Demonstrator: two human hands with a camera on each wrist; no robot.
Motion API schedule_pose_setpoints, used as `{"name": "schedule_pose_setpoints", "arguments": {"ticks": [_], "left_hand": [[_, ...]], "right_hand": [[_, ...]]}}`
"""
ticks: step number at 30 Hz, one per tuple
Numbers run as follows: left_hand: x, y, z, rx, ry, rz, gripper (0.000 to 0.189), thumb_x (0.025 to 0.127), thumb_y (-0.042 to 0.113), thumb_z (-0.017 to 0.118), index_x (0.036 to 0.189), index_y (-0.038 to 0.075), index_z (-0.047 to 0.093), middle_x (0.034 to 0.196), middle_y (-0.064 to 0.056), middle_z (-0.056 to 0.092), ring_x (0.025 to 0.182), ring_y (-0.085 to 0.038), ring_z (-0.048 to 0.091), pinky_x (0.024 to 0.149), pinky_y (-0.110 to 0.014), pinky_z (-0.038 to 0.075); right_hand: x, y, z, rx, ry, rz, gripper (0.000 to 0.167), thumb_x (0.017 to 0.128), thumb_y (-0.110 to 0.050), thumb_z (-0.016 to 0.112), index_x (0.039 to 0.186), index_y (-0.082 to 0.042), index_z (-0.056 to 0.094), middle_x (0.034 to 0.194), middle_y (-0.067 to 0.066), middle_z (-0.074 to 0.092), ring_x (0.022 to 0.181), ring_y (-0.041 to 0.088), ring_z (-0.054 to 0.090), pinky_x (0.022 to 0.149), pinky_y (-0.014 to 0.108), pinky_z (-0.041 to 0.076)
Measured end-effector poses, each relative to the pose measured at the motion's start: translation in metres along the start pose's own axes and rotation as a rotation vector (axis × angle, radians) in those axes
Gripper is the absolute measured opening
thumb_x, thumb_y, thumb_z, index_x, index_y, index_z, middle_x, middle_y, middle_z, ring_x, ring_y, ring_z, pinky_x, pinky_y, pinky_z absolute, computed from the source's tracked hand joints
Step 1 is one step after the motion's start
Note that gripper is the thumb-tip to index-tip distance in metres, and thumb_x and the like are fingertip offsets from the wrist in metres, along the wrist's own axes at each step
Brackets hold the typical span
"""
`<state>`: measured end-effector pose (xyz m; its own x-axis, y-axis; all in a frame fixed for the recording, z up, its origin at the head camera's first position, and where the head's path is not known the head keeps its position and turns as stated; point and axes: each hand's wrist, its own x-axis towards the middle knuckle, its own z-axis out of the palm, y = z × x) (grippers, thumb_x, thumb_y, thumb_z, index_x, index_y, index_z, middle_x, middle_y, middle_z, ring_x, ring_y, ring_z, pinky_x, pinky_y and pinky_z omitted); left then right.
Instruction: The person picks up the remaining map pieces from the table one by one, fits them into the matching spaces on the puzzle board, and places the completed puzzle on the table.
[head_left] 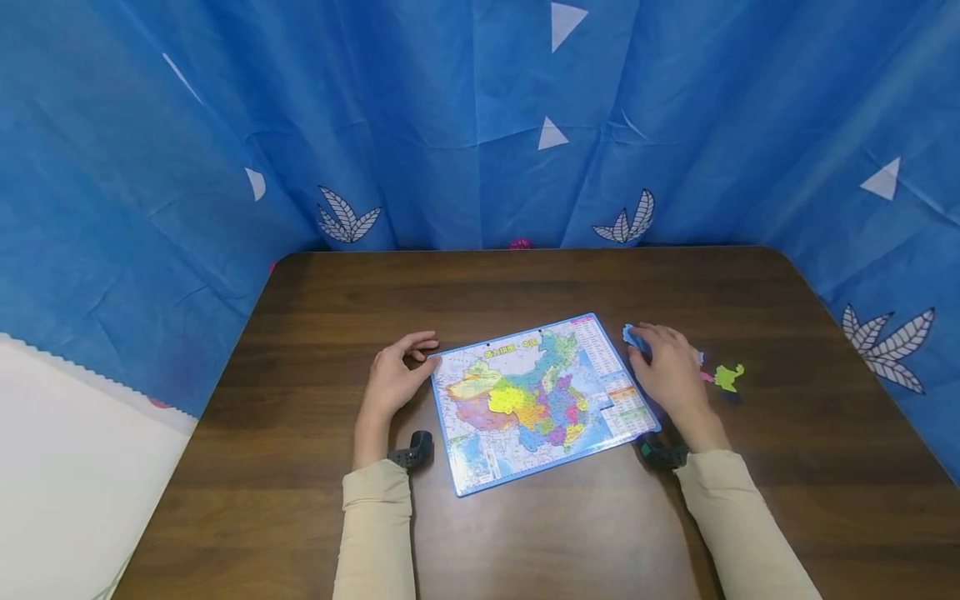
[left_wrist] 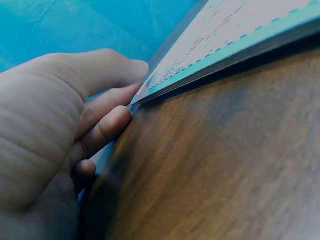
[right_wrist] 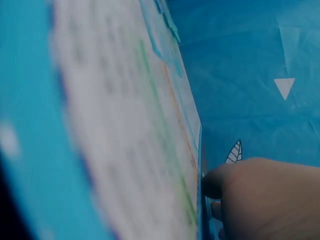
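Observation:
A map puzzle board (head_left: 517, 404) with a blue rim and a coloured map of China lies slanted on the table. My left hand (head_left: 397, 372) is at its far left corner; in the left wrist view the thumb (left_wrist: 117, 70) meets the corner while the other fingers bend loosely beside the edge. Just past the board's right edge, my right hand (head_left: 669, 367) reaches down with thumb and fingers around a blue puzzle piece (head_left: 633, 336), part of which shows beyond the fingertips. In the right wrist view the knuckles of that hand (right_wrist: 265, 195) hide its fingertips.
Right of my right hand lie a green puzzle piece (head_left: 726, 377), a small pink piece (head_left: 707, 377) and a dark piece (head_left: 733, 398). Another blue piece (head_left: 701, 357) peeks out behind the hand. A blue curtain (head_left: 420, 125) hangs behind the brown wooden table (head_left: 285, 467).

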<state>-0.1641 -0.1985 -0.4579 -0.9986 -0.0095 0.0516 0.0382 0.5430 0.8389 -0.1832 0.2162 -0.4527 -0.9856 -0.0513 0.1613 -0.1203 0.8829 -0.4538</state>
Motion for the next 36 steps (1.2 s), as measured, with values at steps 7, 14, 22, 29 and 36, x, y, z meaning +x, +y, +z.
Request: {"name": "schedule_pose_setpoints", "arguments": {"ticks": [7, 14, 22, 29, 36], "left_hand": [[0.001, -0.001, -0.001, 0.020, -0.003, 0.007, 0.041, 0.097, 0.014, 0.072, 0.138, 0.012, 0.065, 0.123, -0.002, 0.074, 0.101, -0.022, 0.059, 0.101, -0.044, 0.040], [0.000, 0.000, -0.003, 0.023, 0.010, 0.005, 0.039, 0.097, 0.012, 0.071, 0.136, 0.012, 0.066, 0.121, -0.002, 0.075, 0.101, -0.022, 0.059, 0.088, -0.037, 0.042], [0.001, 0.000, 0.000, 0.018, 0.001, -0.002, 0.041, 0.097, 0.014, 0.071, 0.137, 0.012, 0.065, 0.122, -0.001, 0.075, 0.102, -0.021, 0.060, 0.089, -0.038, 0.042], [0.000, 0.001, 0.000, 0.015, 0.011, -0.002, 0.037, 0.098, 0.014, 0.069, 0.135, 0.013, 0.066, 0.120, -0.002, 0.075, 0.099, -0.021, 0.060, 0.084, -0.036, 0.045], [0.000, 0.000, 0.001, -0.012, 0.028, -0.009, 0.032, 0.101, 0.017, 0.066, 0.132, 0.012, 0.068, 0.118, -0.003, 0.075, 0.097, -0.021, 0.056, 0.082, -0.036, 0.044]], "right_hand": [[0.002, 0.005, 0.011, 0.039, 0.116, -0.076, 0.034, 0.097, -0.007, 0.069, 0.130, 0.000, 0.066, 0.137, 0.026, 0.062, 0.132, 0.051, 0.047, 0.103, 0.071, 0.032], [0.004, 0.006, 0.014, 0.075, 0.155, -0.114, 0.038, 0.096, -0.006, 0.070, 0.134, -0.003, 0.065, 0.136, 0.027, 0.060, 0.130, 0.049, 0.045, 0.105, 0.069, 0.030], [0.002, 0.003, 0.013, 0.134, 0.257, -0.191, 0.041, 0.093, -0.005, 0.074, 0.133, -0.005, 0.066, 0.134, 0.023, 0.061, 0.129, 0.046, 0.047, 0.105, 0.065, 0.031], [-0.001, -0.002, 0.014, 0.156, 0.262, -0.255, 0.044, 0.090, -0.011, 0.078, 0.133, -0.008, 0.067, 0.133, 0.016, 0.066, 0.129, 0.038, 0.051, 0.104, 0.061, 0.042], [-0.003, -0.005, 0.015, 0.150, 0.263, -0.294, 0.048, 0.086, -0.012, 0.082, 0.132, -0.009, 0.068, 0.133, 0.012, 0.067, 0.123, 0.031, 0.055, 0.098, 0.056, 0.052]]}}
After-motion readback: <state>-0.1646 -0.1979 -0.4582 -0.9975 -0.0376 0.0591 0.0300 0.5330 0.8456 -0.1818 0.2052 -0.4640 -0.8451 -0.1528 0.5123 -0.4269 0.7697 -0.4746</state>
